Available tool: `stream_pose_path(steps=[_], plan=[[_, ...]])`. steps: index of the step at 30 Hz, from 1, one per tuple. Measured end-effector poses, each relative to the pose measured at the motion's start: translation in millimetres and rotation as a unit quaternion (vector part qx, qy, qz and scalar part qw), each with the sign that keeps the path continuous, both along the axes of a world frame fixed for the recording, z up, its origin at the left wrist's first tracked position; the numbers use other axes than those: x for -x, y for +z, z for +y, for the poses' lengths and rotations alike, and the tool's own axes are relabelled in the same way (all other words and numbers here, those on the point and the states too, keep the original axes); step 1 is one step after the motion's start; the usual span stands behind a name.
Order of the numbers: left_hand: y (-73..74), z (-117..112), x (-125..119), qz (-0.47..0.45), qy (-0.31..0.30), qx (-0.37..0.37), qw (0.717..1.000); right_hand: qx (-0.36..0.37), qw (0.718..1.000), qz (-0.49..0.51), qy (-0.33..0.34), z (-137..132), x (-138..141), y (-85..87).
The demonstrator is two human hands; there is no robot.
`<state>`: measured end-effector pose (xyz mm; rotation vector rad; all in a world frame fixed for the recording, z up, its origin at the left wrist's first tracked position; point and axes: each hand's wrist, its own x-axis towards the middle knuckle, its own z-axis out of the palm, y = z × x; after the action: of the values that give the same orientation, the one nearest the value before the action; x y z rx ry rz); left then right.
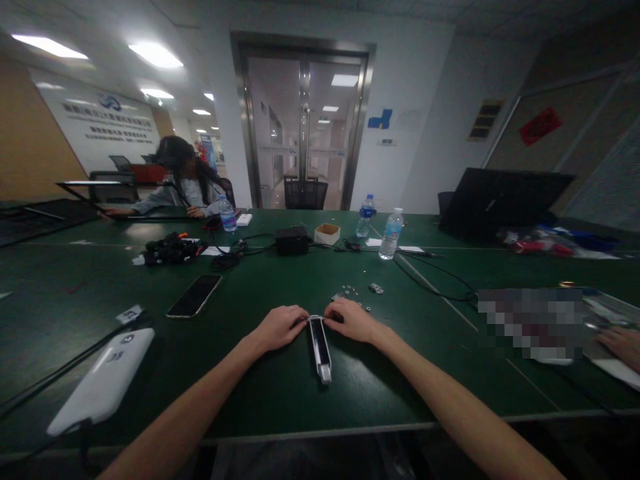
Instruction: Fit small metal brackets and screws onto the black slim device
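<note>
A narrow black-and-silver bar-shaped part (320, 348) lies lengthwise on the green table (280, 393), pointing toward me. My left hand (278, 327) and my right hand (353, 319) meet at its far end, fingers curled and pinched against it. Several small nuts and washers (353, 291) and a small metal piece (376, 288) lie just beyond my right hand.
A black phone (195, 295) lies left of my hands and a white power bank (103, 380) near the front left edge. Farther back are water bottles (391, 234), a small box (327, 233), a black adapter (293, 241), cables and a laptop (500, 200). A seated person (183, 183) is at far left; another person's hand (623, 345) rests at right.
</note>
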<state>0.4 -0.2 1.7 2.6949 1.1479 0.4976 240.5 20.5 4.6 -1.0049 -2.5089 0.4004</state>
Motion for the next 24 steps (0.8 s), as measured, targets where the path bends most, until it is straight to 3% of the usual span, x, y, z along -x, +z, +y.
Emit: stream_pose_path(steps=[24], plan=[[4.9,-2.9,-2.3,0.022,0.009,0.030,0.999,0.004,1.000,-0.024,-0.013,2.7,-1.8,-3.9]])
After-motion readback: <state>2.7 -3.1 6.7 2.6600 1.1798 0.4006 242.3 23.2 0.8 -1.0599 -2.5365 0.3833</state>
